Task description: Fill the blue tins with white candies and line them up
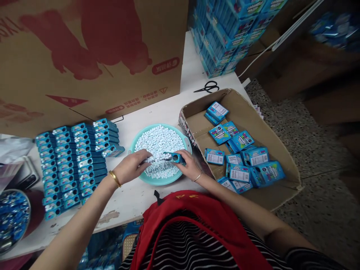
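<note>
A turquoise plastic basin [161, 182] full of small pale blue candies [160, 138] stands in front of me. Over it, my left hand [134, 165] is closed on a small scoop [159, 158] heaped with candies; its outline is partly hidden by them. My right hand [189, 165] grips a small blue candy box [177, 158], its end turned left against the scoop's tip. Left of the basin, several rows of blue boxes [91, 172] stand upright with candies showing at their tops.
An open cardboard tray [250, 107] at right holds several closed candy boxes [242, 140]. Black scissors [208, 87] lie behind it, near stacked blue packs [225, 41]. A large carton [92, 48] walls off the back. A pot of blue wrapped pieces [14, 217] stands at left.
</note>
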Tool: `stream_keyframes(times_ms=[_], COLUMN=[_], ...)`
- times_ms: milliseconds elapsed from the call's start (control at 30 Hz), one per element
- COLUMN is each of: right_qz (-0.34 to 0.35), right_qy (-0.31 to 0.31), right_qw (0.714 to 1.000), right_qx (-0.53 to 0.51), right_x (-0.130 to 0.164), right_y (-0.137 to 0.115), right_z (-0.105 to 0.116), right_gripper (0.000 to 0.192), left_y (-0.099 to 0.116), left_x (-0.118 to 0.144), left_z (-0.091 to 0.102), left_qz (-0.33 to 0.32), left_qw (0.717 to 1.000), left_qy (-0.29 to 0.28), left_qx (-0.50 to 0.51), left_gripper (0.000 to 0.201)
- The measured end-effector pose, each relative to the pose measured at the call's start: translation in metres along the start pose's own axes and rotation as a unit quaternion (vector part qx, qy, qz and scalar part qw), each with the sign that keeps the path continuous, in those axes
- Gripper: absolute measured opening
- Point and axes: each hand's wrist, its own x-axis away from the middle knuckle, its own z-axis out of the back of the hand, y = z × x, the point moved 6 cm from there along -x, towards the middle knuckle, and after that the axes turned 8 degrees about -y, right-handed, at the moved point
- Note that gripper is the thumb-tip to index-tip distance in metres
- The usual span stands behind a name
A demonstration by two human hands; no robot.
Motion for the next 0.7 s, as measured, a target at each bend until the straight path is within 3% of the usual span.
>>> stream_keyframes(times_ms=[200,400,567,700], right_qz=[0.043,0.058,0.056,0.044], right_qy=[-0.014,-0.002,-0.002,-0.009], right_qw=[0.998,0.998,0.998,0.999], right_qx=[0.036,0.036,0.03,0.022], right_x=[-0.005,-0.002,-0.003,-0.004], right_y=[-0.006,-0.005,0.003,0.01], right_z=[-0.011,-0.016,-0.015,-0.013], right_gripper=[0.037,0.043,0.042,0.043], left_y=[0.051,0.094,0.088,0.054], left_x=[-0.01,-0.017,-0.013,-0.005], left_z=[0.006,0.01,0.012,0.009], left_qz=[0.091,0.111,0.079,0.036], left_qw=[0.968,0.935,0.946,0.973], left_qy=[-0.113,-0.146,-0.108,-0.057], left_qx=[-0.203,-0.305,-0.296,-0.221], left_gripper=[0.019,0.026,0.027,0.029])
